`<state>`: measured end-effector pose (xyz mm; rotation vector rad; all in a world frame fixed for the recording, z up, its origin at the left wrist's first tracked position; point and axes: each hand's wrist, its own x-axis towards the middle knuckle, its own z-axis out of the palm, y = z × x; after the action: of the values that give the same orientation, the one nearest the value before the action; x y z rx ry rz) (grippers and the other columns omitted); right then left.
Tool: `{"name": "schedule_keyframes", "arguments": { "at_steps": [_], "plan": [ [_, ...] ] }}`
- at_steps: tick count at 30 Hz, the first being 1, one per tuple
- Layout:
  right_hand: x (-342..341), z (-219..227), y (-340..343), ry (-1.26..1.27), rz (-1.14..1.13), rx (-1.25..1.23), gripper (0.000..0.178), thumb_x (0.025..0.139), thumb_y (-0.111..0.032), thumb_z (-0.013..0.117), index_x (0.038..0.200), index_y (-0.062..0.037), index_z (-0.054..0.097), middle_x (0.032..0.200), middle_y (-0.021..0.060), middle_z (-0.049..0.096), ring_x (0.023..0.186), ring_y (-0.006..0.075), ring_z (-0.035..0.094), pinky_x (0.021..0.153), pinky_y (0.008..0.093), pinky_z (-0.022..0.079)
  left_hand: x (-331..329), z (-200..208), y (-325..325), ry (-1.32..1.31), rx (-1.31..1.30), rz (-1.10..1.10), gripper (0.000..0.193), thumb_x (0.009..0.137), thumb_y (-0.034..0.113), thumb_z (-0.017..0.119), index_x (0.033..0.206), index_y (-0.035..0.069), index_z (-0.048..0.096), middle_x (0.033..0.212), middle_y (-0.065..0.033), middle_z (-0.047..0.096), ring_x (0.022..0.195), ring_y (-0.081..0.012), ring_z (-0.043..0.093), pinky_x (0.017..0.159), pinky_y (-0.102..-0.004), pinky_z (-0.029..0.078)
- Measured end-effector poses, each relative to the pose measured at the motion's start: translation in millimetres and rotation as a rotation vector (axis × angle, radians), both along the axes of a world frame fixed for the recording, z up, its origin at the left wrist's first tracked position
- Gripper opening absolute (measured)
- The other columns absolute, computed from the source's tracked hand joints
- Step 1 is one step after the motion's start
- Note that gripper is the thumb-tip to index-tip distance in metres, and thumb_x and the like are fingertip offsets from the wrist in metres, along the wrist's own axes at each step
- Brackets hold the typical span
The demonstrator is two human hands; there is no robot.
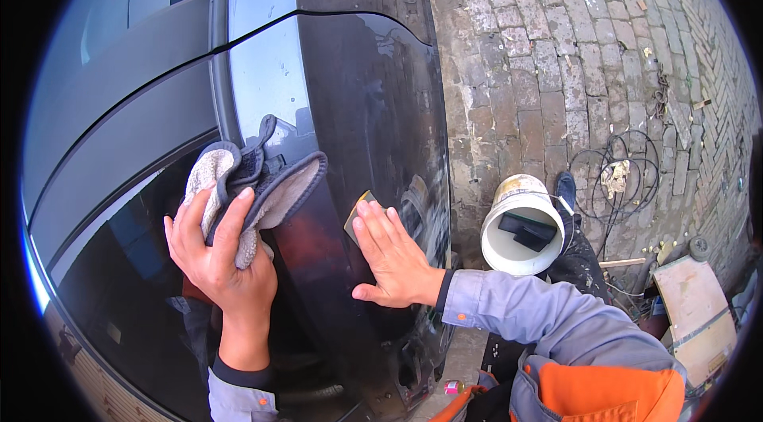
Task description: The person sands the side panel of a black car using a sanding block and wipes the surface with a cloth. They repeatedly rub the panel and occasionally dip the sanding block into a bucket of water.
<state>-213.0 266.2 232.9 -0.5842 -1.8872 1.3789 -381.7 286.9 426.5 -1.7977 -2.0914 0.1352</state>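
My left hand [226, 251] is closed around a bunched grey cloth [290, 187] with dark edging. It holds the cloth over the dark car's rear window, beside the pillar. To its right, my right hand [395, 257] lies flat on the glossy dark body panel [369, 116], fingers stretched out and thumb to the side. Under its fingertips a small olive piece of what looks like sandpaper [359, 214] with a yellow edge is pressed to the panel; most of it is hidden. Whitish smears show on the panel right of the fingers.
A white bucket [515, 251] stands right of the car with dark items inside. My shoe [565, 187] is just behind it. A coiled black cable [656, 160] lies on the brick paving [548, 80]. At the lower right are a worn board [695, 319] and clutter.
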Motion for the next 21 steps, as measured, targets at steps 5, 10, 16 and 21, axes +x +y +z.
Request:
{"name": "schedule_keyframes", "arguments": {
  "at_steps": [5, 10, 16, 21],
  "plan": [
    [-73, -42, 111, -0.094, -0.117, 0.081, 0.119, 0.106, -0.08, 0.038, 0.171, 0.0136, 0.004, 0.179, 0.0399, 0.005, 0.168, 0.0537, 0.002, 0.136, 0.0609, 0.004, -1, -1, 0, 0.018, -0.028, 0.0, 0.044, 0.071, -0.003, 0.072, 0.103, 0.023, 0.086, 0.137, -0.0077, 0.07, 0.135, -0.0388, 0.06, 0.125, -0.0649, 0.035],
    [-68, -48, 75, 0.008, -0.054, -0.012, 0.112, 0.109, -0.076, 0.035, 0.174, 0.0089, 0.001, 0.18, 0.0376, 0.002, 0.169, 0.0528, 0.001, 0.136, 0.0607, 0.004, 0, 3, 6, 0.022, -0.075, 0.05, 0.031, 0.072, 0.003, 0.078, 0.097, 0.021, 0.081, 0.138, -0.0032, 0.07, 0.137, -0.0348, 0.06, 0.128, -0.0636, 0.031],
    [3, -3, -48, 0.196, 0.032, 0.023, 0.114, 0.107, -0.077, 0.043, 0.176, 0.0034, 0.002, 0.18, 0.0375, 0.006, 0.168, 0.0563, 0.007, 0.134, 0.0649, 0.01, 1, 3, 11, 0.012, -0.047, 0.035, 0.028, 0.071, 0.013, 0.085, 0.098, 0.019, 0.081, 0.137, -0.0031, 0.07, 0.136, -0.0347, 0.061, 0.129, -0.0632, 0.029],
    [-67, -35, 99, 0.01, -0.087, 0.039, 0.107, 0.11, -0.071, 0.039, 0.174, 0.0079, 0.005, 0.181, 0.0355, 0.006, 0.17, 0.0505, 0.005, 0.136, 0.0603, 0.006, -4, -3, 5, 0.045, -0.042, 0.009, 0.029, 0.073, 0.014, 0.084, 0.102, 0.02, 0.082, 0.136, -0.0044, 0.07, 0.135, -0.034, 0.062, 0.127, -0.0615, 0.032]
  ]
}}
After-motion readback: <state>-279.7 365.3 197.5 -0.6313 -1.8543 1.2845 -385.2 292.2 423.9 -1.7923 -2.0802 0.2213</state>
